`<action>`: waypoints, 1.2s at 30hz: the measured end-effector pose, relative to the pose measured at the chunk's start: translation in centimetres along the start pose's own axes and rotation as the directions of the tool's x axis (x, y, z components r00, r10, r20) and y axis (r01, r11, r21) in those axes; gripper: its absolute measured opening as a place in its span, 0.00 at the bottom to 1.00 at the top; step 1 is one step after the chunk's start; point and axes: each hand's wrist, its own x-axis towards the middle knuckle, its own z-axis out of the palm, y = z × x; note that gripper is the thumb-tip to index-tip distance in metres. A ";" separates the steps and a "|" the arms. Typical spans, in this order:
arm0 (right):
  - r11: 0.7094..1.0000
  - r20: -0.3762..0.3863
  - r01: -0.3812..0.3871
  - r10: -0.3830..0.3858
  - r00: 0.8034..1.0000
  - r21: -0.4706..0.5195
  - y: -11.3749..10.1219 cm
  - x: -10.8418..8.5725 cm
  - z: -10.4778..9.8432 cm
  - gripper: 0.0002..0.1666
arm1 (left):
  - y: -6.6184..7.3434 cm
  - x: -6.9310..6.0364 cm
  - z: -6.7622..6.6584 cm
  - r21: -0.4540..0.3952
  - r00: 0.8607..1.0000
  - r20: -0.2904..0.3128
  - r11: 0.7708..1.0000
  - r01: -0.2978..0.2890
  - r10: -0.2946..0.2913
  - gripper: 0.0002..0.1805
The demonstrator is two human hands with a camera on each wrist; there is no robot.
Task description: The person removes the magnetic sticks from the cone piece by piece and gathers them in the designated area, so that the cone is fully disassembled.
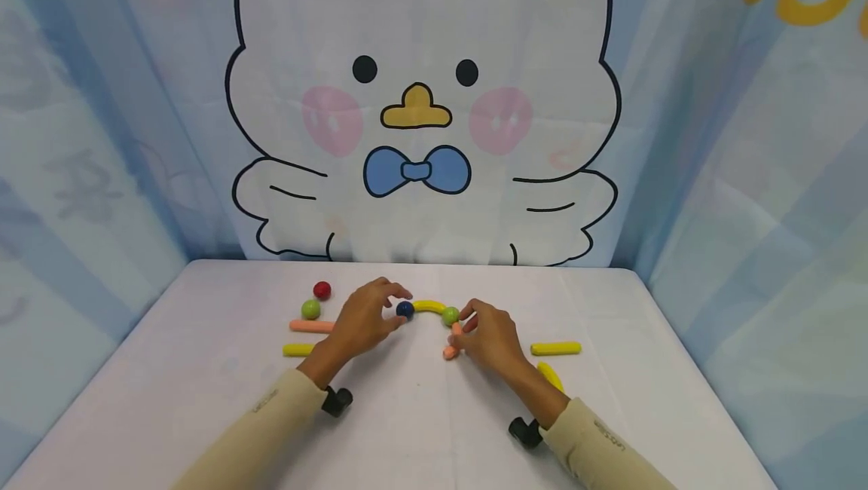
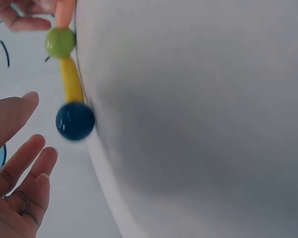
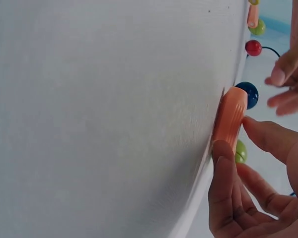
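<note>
My right hand (image 1: 493, 335) pinches a short orange ribbed stick (image 3: 230, 116) between thumb and fingers, low over the white table. The stick's far end is by a green ball (image 1: 450, 316). From that ball a curved yellow piece (image 1: 429, 307) runs left to a dark blue ball (image 1: 404, 310). Around the blue ball my left hand (image 1: 367, 316) holds its thumb and fingers apart. The left wrist view shows a gap between these fingers (image 2: 43, 161) and the blue ball. Part of the orange stick is hidden behind my right fingers in the head view.
Left on the table (image 1: 407, 430) lie a red ball (image 1: 322, 290), another green ball (image 1: 310, 309), an orange stick (image 1: 310, 326) and a yellow stick (image 1: 297, 350), partly behind my left arm. To the right are a yellow stick (image 1: 556, 348) and a curved yellow piece (image 1: 550, 376).
</note>
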 end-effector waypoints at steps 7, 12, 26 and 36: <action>0.999 -0.013 0.038 -0.038 0.999 0.009 0.1 0.2 0.3 0.20 | 2.0 1.5 2.7 -0.041 0.995 0.057 0.996 -0.077 0.079 0.21; 0.998 -0.023 0.058 -0.058 0.998 -0.014 -0.1 0.5 0.6 0.20 | 2.5 2.3 4.0 -0.008 0.987 0.070 0.989 -0.147 0.147 0.21; 1.000 0.016 0.016 -0.016 1.000 -0.014 -1.1 0.2 0.7 0.18 | 2.4 3.1 4.5 0.026 0.986 0.105 0.990 -0.137 0.133 0.15; 0.998 0.042 0.034 -0.031 0.999 -0.058 -1.0 -0.2 0.4 0.15 | 2.5 3.0 4.5 0.021 0.981 0.126 0.988 -0.150 0.146 0.13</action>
